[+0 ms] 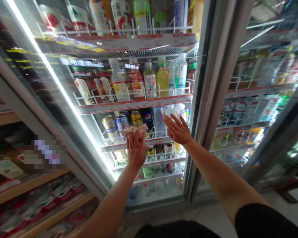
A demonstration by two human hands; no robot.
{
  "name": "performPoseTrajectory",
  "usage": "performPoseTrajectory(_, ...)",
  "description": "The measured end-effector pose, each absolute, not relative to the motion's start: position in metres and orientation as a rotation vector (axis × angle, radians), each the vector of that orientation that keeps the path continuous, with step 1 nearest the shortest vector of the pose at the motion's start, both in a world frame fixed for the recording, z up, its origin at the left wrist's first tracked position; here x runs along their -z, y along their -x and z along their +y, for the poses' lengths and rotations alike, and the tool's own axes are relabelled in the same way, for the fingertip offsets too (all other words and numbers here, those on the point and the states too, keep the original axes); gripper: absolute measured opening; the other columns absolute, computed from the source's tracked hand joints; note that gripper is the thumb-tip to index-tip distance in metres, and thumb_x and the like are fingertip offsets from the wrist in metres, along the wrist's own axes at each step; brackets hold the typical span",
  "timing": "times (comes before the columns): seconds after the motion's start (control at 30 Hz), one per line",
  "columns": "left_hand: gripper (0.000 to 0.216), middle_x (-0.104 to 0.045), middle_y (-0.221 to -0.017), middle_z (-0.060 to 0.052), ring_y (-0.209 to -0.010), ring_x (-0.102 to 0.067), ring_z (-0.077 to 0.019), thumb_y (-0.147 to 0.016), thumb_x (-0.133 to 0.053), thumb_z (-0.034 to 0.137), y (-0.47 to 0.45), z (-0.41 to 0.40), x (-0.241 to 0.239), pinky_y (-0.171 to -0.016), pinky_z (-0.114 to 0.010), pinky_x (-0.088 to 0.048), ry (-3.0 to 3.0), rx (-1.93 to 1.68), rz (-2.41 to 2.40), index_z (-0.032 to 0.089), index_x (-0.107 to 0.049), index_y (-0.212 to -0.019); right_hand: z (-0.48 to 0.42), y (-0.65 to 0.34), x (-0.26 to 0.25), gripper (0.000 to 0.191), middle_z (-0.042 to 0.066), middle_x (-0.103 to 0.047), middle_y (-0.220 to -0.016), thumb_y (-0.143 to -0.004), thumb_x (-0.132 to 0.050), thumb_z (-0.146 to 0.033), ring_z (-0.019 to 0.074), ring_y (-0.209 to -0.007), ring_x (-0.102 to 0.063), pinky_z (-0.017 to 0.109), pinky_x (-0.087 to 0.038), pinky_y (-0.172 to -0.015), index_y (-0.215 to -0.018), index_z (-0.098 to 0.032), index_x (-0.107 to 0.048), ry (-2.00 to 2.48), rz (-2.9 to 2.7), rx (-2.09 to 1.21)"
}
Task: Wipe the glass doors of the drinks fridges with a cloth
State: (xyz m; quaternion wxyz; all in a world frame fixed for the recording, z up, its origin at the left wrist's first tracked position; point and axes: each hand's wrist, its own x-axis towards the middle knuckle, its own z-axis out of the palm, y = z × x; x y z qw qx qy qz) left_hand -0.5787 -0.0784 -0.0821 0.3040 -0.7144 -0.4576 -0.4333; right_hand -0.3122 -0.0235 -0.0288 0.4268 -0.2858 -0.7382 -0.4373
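Note:
My left hand (136, 150) presses a crumpled, pale pinkish cloth (136, 130) flat against the glass door (161, 185) of a drinks fridge. Its fingers lie over the cloth's lower part. To the right, my right hand (178, 129) is spread with nothing in it, at the glass near the door's right edge; whether the palm touches the pane I cannot tell. Behind the glass, around my hands, stand drink cans (110, 127), a dark blue Pepsi can (148, 118) and clear bottles.
Rows of bottles (162, 77) fill the wire shelves inside. A bright light strip (52, 76) runs down the left side. Beyond a metal door frame (210, 82) is another fridge section (240, 109). Wooden shelves (32, 185) with packaged goods stand at the left.

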Motion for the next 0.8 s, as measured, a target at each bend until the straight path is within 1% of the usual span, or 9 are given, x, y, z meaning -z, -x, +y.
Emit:
performPoseTrajectory(0.07,0.046,-0.05,-0.154,-0.012,-0.157,-0.015,-0.0299,-0.102,-0.047,0.023,0.577,-0.081,0.098,-0.128,-0.054,-0.02,1.923,1.079,-1.211,0.023,-0.057,-0.146,-0.024,0.312,0.028,0.062,0.002,-0.049,-0.155,-0.1,-0.047,-0.022,0.0197,-0.153,-0.031,0.043,-0.011,-0.132,-0.16,-0.023,-0.031,0.704,-1.831,1.126)
performPoseTrajectory(0.13,0.044,-0.051,-0.153,-0.012,-0.157,-0.015,-0.0292,-0.102,-0.047,0.024,0.579,-0.078,0.093,-0.128,-0.054,-0.018,1.918,1.076,-1.192,0.023,-0.059,-0.145,-0.025,0.313,0.027,0.061,0.002,-0.049,-0.155,-0.1,-0.047,-0.022,0.0193,-0.154,-0.029,0.043,-0.011,-0.132,-0.159,-0.022,-0.034,0.702,-1.822,1.145)
performPoseTrajectory(0.2,0.046,-0.045,-0.158,-0.012,-0.158,-0.01,-0.0292,-0.103,-0.045,0.027,0.581,-0.072,0.068,-0.129,-0.054,-0.015,1.866,1.161,-1.17,0.021,-0.056,-0.147,-0.025,0.313,0.026,0.059,0.001,-0.049,-0.155,-0.1,-0.047,-0.022,0.0189,-0.154,-0.028,0.043,-0.011,-0.132,-0.158,-0.022,-0.036,0.703,-1.819,1.156)
performPoseTrajectory(0.3,0.05,-0.03,-0.166,-0.013,-0.158,-0.001,-0.0293,-0.105,-0.041,0.029,0.58,-0.062,0.026,-0.129,-0.054,-0.009,1.785,1.298,-1.165,0.017,-0.048,-0.153,-0.026,0.313,0.026,0.059,0.001,-0.049,-0.155,-0.099,-0.047,-0.022,0.0191,-0.155,-0.026,0.042,-0.01,-0.132,-0.157,-0.021,-0.038,0.702,-1.816,1.162)
performPoseTrajectory(0.37,0.051,-0.027,-0.167,-0.012,-0.158,0.0,-0.0292,-0.105,-0.039,0.026,0.573,-0.06,0.018,-0.129,-0.055,-0.008,1.769,1.333,-1.174,0.018,-0.046,-0.154,-0.026,0.313,0.026,0.059,0.002,-0.05,-0.154,-0.099,-0.048,-0.021,0.0189,-0.154,-0.027,0.043,-0.009,-0.132,-0.157,-0.021,-0.037,0.699,-1.819,1.155)
performPoseTrajectory(0.5,0.052,-0.041,-0.161,-0.01,-0.159,-0.005,-0.0258,-0.101,-0.042,0.015,0.558,-0.061,0.036,-0.129,-0.053,-0.012,1.853,1.231,-1.058,0.022,-0.05,-0.152,-0.026,0.314,0.025,0.06,0.003,-0.05,-0.154,-0.099,-0.048,-0.02,0.0191,-0.154,-0.027,0.042,-0.009,-0.132,-0.158,-0.02,-0.036,0.695,-1.825,1.139)
performPoseTrajectory(0.57,0.052,-0.046,-0.158,-0.008,-0.158,-0.008,-0.0237,-0.1,-0.044,0.013,0.555,-0.061,0.031,-0.13,-0.05,-0.013,1.869,1.194,-0.978,0.024,-0.053,-0.15,-0.026,0.314,0.025,0.062,0.003,-0.05,-0.154,-0.099,-0.049,-0.02,0.0189,-0.154,-0.027,0.042,-0.008,-0.133,-0.159,-0.019,-0.035,0.688,-1.818,1.136)
performPoseTrajectory(0.7,0.047,-0.042,-0.16,-0.006,-0.158,-0.013,-0.0234,-0.103,-0.041,0.018,0.555,-0.056,-0.01,-0.13,-0.047,-0.014,1.82,1.275,-0.97,0.023,-0.056,-0.147,-0.025,0.314,0.025,0.067,0.003,-0.052,-0.153,-0.099,-0.05,-0.02,0.0183,-0.154,-0.029,0.042,-0.008,-0.133,-0.162,-0.02,-0.027,0.675,-1.812,1.12)
performPoseTrajectory(0.8,0.047,-0.04,-0.162,-0.005,-0.158,-0.012,-0.0236,-0.104,-0.039,0.019,0.549,-0.056,-0.014,-0.13,-0.047,-0.013,1.806,1.306,-0.997,0.023,-0.056,-0.147,-0.025,0.314,0.026,0.068,0.002,-0.051,-0.153,-0.099,-0.049,-0.02,0.0184,-0.152,-0.034,0.042,-0.009,-0.132,-0.163,-0.023,-0.024,0.689,-1.824,1.095)
